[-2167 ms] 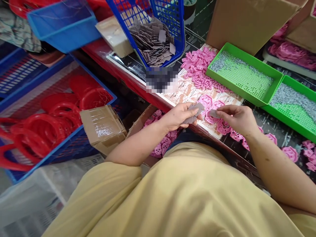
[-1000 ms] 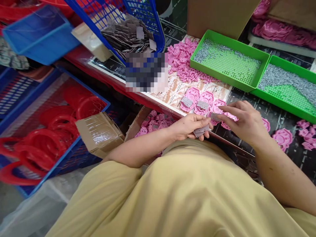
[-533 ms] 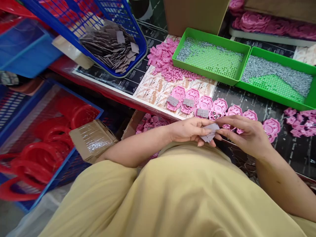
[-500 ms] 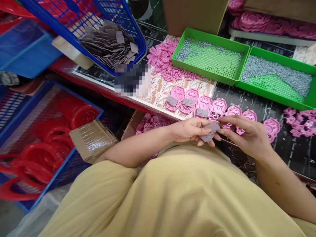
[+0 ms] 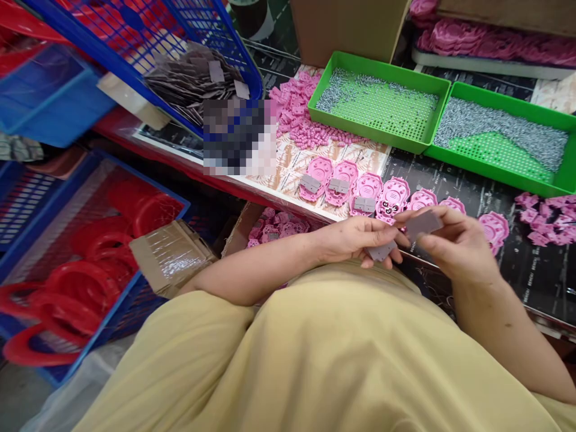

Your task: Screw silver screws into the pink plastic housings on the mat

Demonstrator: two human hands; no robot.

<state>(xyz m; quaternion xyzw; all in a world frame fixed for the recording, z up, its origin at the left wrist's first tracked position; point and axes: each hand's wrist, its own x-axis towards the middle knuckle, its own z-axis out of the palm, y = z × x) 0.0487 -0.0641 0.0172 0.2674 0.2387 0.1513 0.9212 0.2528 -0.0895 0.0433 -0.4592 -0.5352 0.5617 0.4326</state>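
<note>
My left hand (image 5: 366, 237) is closed around some thin grey plates (image 5: 381, 251) at the table's front edge. Between the thumb and fingers of my right hand (image 5: 450, 240) is a single grey plate (image 5: 423, 224), held a little above the others. Just beyond both hands runs a row of pink plastic housings (image 5: 366, 191). The three at the left end have grey plates lying across their lower parts. Another pink housing (image 5: 392, 197) shows small round shiny metal parts at its lower end. My right hand partly hides the housings behind it.
A blue basket (image 5: 258, 84) holds a heap of grey plates. Two green trays (image 5: 382, 137) of small metal screws stand beyond the row. Loose pink parts (image 5: 297, 108) lie left of them, more (image 5: 544, 219) at the right. Red plastic pieces (image 5: 76, 288) fill a crate at lower left.
My right hand has drawn one grey plate away from those in my left hand and raised it slightly to the right. My left hand stays almost in place.
</note>
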